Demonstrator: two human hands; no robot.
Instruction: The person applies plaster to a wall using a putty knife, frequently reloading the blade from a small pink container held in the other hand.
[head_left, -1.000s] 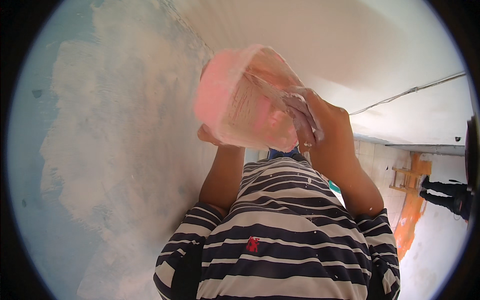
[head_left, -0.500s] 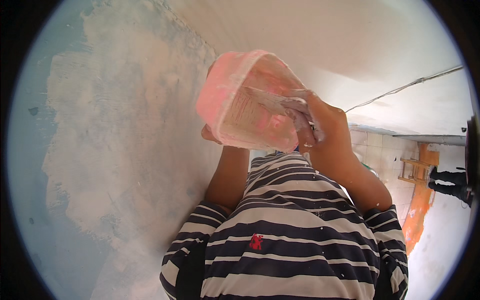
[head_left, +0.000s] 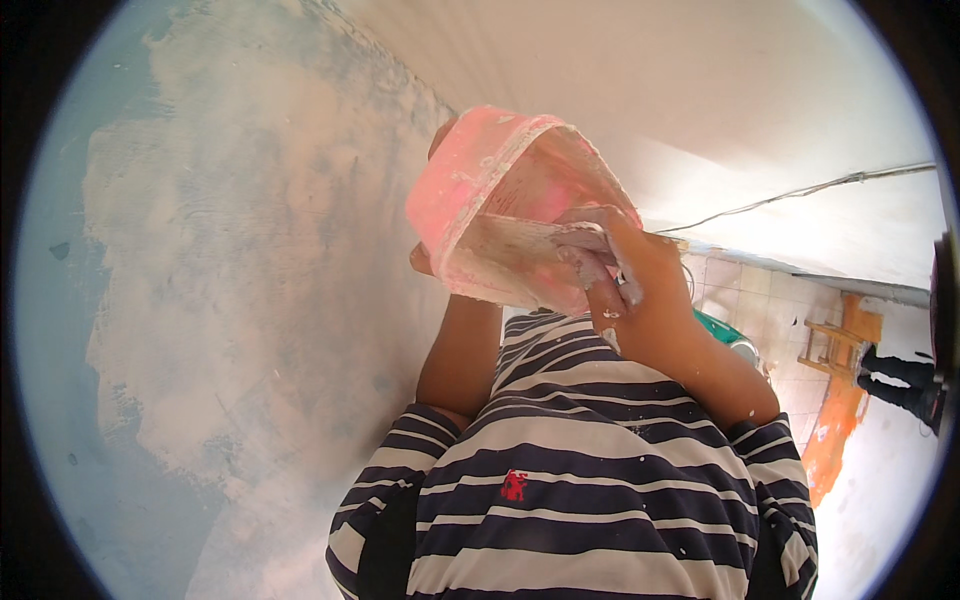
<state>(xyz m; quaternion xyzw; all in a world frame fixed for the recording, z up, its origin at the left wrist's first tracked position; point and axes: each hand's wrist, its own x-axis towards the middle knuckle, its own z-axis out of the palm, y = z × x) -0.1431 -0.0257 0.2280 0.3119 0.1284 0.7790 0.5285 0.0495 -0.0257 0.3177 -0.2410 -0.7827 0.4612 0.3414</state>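
Note:
A pink plastic tub (head_left: 468,170), smeared with whitish paste, is tilted on its side in front of my chest with its mouth facing right. My left hand (head_left: 421,260) grips it from the left side; only parts of its fingers show past the tub. In my right hand (head_left: 645,285), coated with paste on the fingers, is a putty knife (head_left: 505,235). The blade reaches into the tub, close to its near wall. My fingers wrap round the handle and hide most of it.
On the left stands a bluish wall (head_left: 230,280) partly coated with whitish plaster. A cord (head_left: 790,196) runs along the pale surface at right. Beyond my right arm are a green container (head_left: 716,328), a wooden stool (head_left: 828,345) and another person's dark-clad legs (head_left: 900,388).
The putty knife has moved down inside the tub toward its near wall. The tub has turned slightly and shifted a little right. More of the green container shows behind my right arm.

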